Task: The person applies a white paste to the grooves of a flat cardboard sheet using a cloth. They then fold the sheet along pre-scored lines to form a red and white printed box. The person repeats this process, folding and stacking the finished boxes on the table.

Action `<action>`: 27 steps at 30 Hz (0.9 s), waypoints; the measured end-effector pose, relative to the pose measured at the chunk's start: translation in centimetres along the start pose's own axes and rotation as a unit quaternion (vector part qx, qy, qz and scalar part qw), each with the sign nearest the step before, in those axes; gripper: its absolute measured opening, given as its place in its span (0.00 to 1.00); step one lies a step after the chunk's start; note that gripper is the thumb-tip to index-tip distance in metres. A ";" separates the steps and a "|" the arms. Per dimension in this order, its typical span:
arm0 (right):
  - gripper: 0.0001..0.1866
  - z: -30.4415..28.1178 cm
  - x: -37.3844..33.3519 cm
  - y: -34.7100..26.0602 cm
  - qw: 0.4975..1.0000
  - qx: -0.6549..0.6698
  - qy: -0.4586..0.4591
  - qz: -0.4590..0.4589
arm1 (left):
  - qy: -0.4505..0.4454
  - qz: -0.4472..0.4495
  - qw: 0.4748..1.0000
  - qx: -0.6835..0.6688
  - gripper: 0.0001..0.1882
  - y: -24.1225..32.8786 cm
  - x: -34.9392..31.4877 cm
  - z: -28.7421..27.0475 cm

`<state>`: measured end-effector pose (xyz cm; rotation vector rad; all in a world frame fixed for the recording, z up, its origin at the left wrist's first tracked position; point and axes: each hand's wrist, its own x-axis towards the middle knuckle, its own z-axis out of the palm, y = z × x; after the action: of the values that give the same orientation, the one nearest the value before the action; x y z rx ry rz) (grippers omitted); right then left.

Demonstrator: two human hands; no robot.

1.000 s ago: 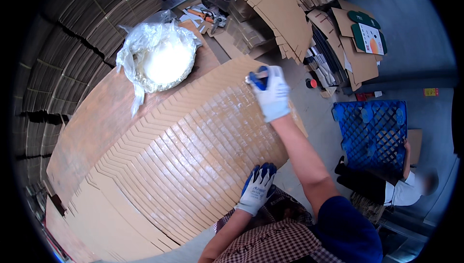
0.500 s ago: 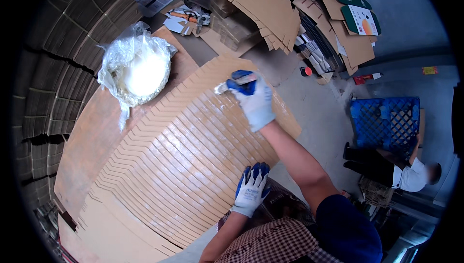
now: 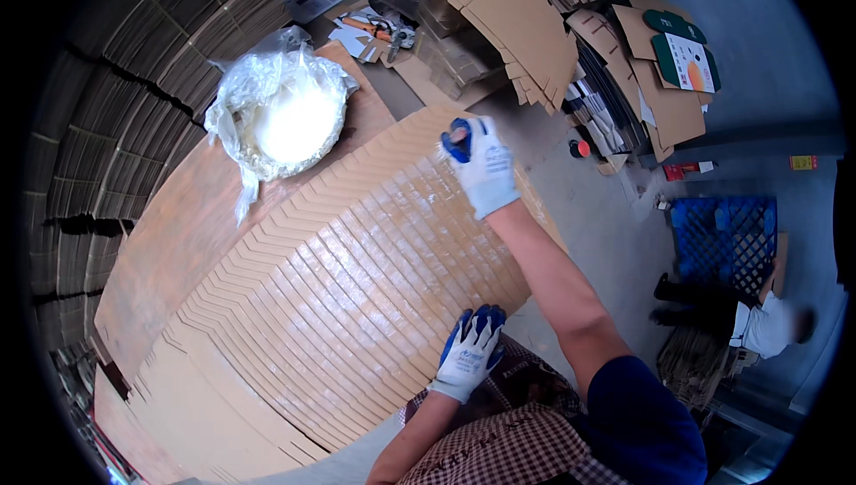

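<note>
A brush [image 3: 459,135] is pinched by the right hand [image 3: 486,168] over fanned cardboard [image 3: 357,258] on the surface [image 3: 169,235], which looks mostly coated, its left margin bare. The left hand [image 3: 470,356] is laid flat, unclenched.

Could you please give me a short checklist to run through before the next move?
1. Right hand gripping the brush-like tool: ok.
2. Left hand resting at the near edge of the cardboard sheets: ok.
3. Sheets fanned in overlapping rows: ok.
4. Glossy coating even: not ok, whitish patches show.
5. White material present in the plastic-lined container: ok.
6. Tool's working end loaded: cannot tell, mostly hidden.
</note>
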<state>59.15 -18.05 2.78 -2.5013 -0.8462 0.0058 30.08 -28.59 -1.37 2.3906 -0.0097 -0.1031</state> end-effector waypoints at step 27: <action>0.16 -3.3 -7.5 -5.8 0.993 0.058 -0.082 -0.067 | 0.002 0.009 0.999 0.051 0.37 -0.6 -0.9 0.0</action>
<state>50.29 -19.83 7.19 -2.3549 -1.0484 0.2115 29.18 -28.10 -1.74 2.4926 -0.0349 -0.0917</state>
